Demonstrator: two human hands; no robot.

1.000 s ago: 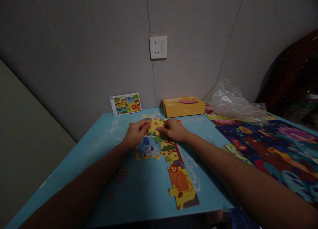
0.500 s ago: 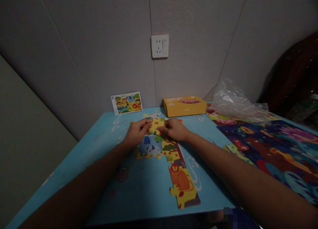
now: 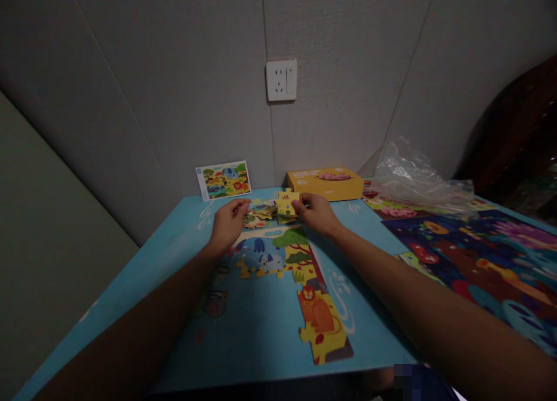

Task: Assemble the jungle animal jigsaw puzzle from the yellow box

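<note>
My right hand pinches a yellow jigsaw piece with a small plant printed on it, held up over a pile of loose jigsaw pieces. On the pile's left side is my left hand, its fingers curled together; whatever they hold, if anything, is hidden. Nearer to me lies a partly joined jigsaw with blue elephants and a green tree. From its right side a strip with an orange lion runs down toward the table's front edge.
A picture card leans on the wall beside a yellow box. To the right are a clear plastic bag and a dark, colourful jigsaw. A white socket is on the wall above the blue table.
Both hands were at the yellow piece; now they are apart, and it is in my right hand alone, shifted a little right and up. The loose pile between them shows more.
</note>
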